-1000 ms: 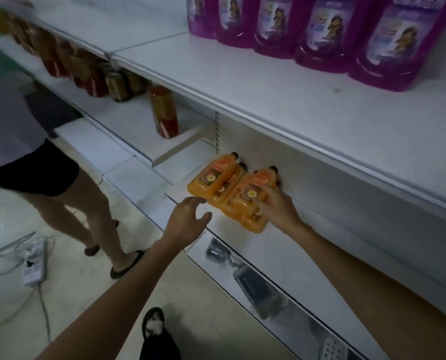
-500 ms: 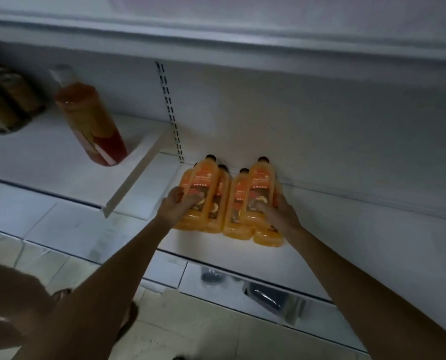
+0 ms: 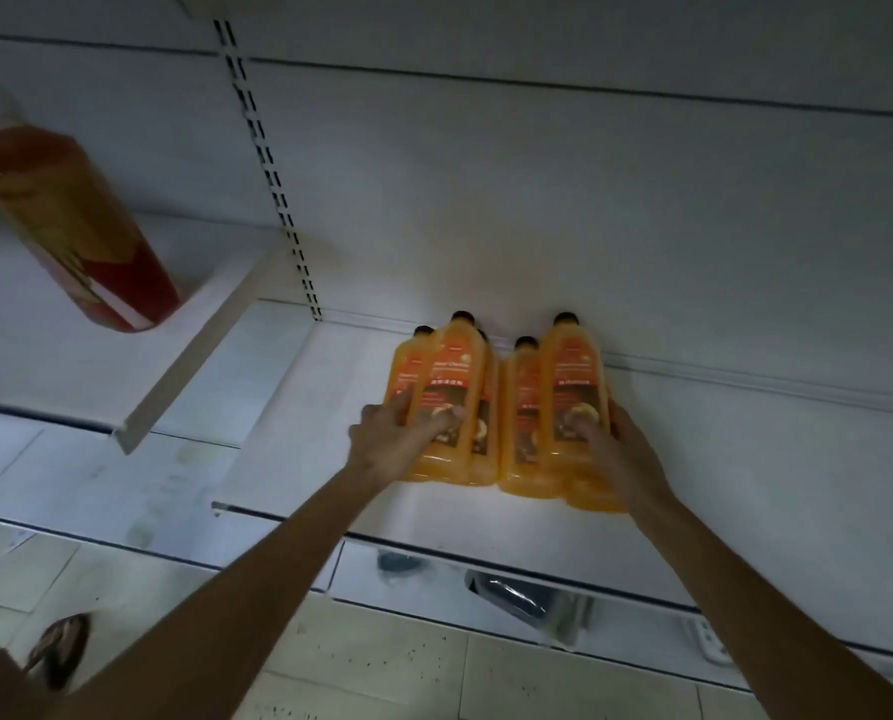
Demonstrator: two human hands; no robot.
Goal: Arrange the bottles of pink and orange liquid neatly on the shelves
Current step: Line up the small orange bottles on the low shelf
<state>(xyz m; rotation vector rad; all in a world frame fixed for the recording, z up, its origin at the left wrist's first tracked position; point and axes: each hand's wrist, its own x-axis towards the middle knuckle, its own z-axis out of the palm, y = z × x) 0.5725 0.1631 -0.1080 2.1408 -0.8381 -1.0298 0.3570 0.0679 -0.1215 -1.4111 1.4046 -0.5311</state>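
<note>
Several orange-liquid bottles with black caps stand in two tight clusters on a low white shelf (image 3: 719,459), near its back wall. My left hand (image 3: 397,439) grips the front of the left cluster (image 3: 452,387), fingers spread over the label. My right hand (image 3: 610,449) holds the right cluster (image 3: 571,376), thumb on the front bottle's label and fingers round its right side. A narrow gap separates the two clusters. No pink bottles are in view.
A tall red-orange bottle (image 3: 70,226) stands on the higher shelf section at the left, whose edge (image 3: 194,356) juts out. A slotted upright (image 3: 272,174) runs up the back wall. Below the shelf lie dark items (image 3: 512,589). Another person's foot (image 3: 59,649) is on the floor at lower left.
My view dropped under the upper shelf and closed in. My left hand came onto the left bottles, and both hands moved the clusters back toward the wall.
</note>
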